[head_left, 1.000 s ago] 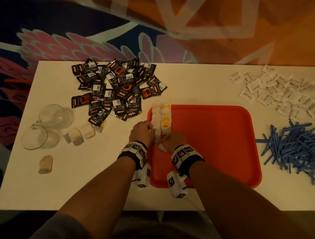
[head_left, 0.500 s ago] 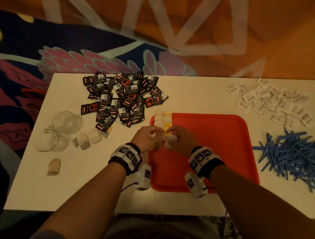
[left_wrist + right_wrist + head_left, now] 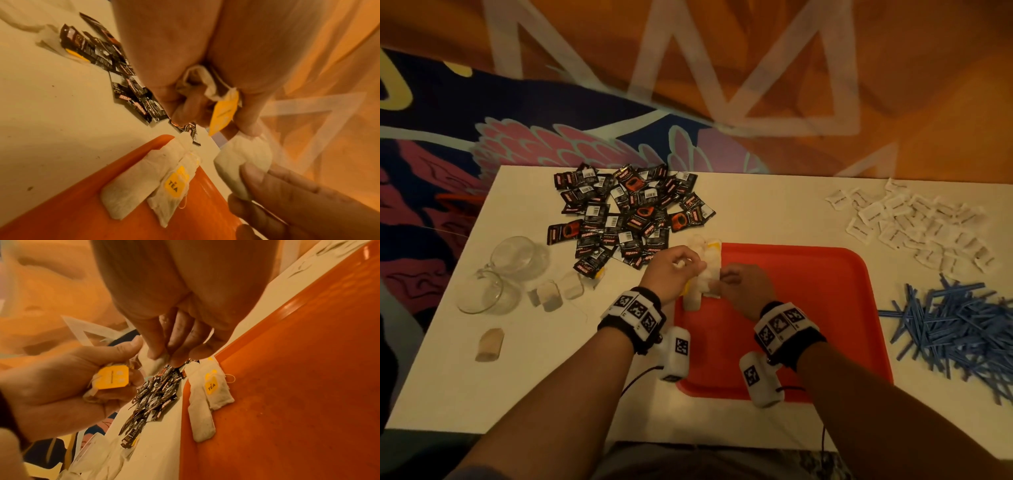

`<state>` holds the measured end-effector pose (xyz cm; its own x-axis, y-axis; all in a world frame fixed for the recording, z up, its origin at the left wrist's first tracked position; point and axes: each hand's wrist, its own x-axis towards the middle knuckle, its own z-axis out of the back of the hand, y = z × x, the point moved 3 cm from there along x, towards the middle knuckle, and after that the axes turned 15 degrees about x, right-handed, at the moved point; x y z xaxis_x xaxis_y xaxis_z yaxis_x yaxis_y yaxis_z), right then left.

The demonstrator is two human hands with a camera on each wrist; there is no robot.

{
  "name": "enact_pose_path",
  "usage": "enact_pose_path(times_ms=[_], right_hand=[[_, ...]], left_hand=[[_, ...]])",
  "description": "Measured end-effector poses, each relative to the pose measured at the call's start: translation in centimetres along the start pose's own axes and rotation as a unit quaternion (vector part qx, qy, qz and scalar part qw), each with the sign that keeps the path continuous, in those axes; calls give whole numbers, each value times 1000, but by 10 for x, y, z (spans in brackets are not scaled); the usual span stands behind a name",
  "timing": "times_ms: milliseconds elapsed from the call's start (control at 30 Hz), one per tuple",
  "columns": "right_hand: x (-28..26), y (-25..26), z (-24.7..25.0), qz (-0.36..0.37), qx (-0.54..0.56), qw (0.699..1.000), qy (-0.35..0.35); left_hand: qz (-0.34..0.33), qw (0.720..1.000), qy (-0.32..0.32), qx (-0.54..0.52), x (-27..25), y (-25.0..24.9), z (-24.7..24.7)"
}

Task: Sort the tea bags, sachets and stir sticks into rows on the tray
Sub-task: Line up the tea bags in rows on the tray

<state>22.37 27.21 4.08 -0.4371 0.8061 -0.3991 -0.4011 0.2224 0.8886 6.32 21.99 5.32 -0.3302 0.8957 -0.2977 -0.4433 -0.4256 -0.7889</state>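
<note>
Far to the left of the hands, two glass cups [image 3: 496,274] lie on the white surface [image 3: 551,377], with a few loose tea bags [image 3: 551,294] just beside them and one more [image 3: 490,344] nearer the person. Beyond the left hand is a pile of black sachets [image 3: 626,216].

The left hand [image 3: 671,270] is above the left edge of the red tray [image 3: 808,325]. Its fingers are curled around a small bunch of tea bags [image 3: 201,84], and a yellow tag [image 3: 224,113] hangs from the bunch. Between the two hands is one white tea bag [image 3: 242,164]; the right hand [image 3: 746,287] pinches it with thumb and fingertips, and the left thumb touches its other end.

Under the hands, two tea bags [image 3: 207,395] lie side by side on the tray along its left edge; one carries a yellow tag with the word TEA.

To the right of the right hand, well apart from the tray's far corner, there is a group of white sachets [image 3: 914,222]. Nearer, just beside the right edge of the tray, lies a heap of blue stir sticks [image 3: 955,325].
</note>
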Motion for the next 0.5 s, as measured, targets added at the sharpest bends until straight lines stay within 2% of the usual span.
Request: enact_pose_path(times_ms=[100,167,300,500], right_hand=[[3,-14,0,-34,-14,999,-10],[5,-26,1,-57,-49,997,-16],[7,-47,-1,-109,-120,987,-14],[18,-65,-13,-166,-87,982,-34]], left_hand=[[9,1000,-9,27,2,10,-6],[17,994,-25,107,4,24,-9],[-5,939,43,341,-1,52,-23],[-15,908,99,406,-4,71,-32]])
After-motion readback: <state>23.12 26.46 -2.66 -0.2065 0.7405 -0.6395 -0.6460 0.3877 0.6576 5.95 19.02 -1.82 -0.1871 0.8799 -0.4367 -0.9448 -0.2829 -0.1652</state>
